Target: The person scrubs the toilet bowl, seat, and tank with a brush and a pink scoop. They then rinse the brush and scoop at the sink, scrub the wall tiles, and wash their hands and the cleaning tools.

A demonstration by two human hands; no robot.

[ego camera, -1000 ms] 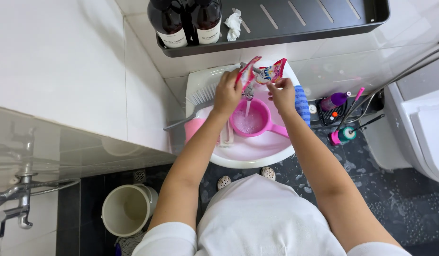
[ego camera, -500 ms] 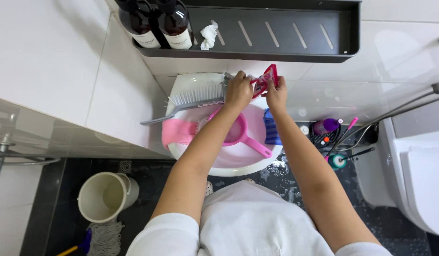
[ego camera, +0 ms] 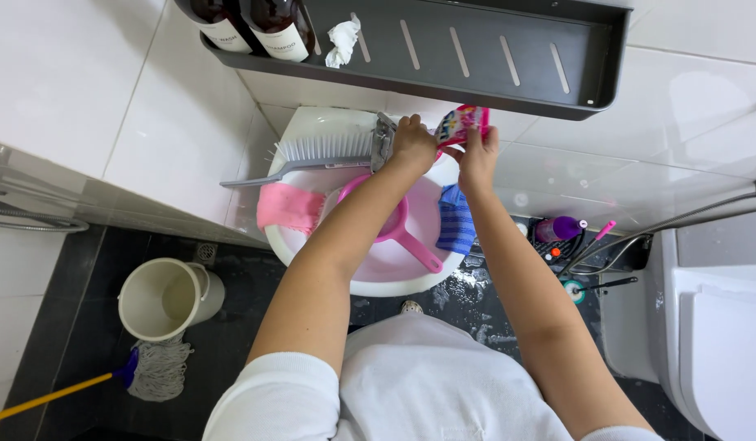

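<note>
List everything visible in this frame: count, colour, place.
sachet: 1, pink, held in both hands above the basin
basin: 1, white, on the dark floor by the wall
scoop: 1, pink, inside the basin
brush: 1, grey with white bristles, across the basin's far rim
pink cloth: 1, draped over the basin's left rim
blue cloth: 1, on the basin's right rim
shelf: 1, dark grey, on the wall
bottles: 2, dark brown, left end of shelf
bucket: 1, cream, floor left
mop: 1, yellow handle, beside the bucket
left hand: 1, on the sachet
right hand: 1, on the sachet
</note>
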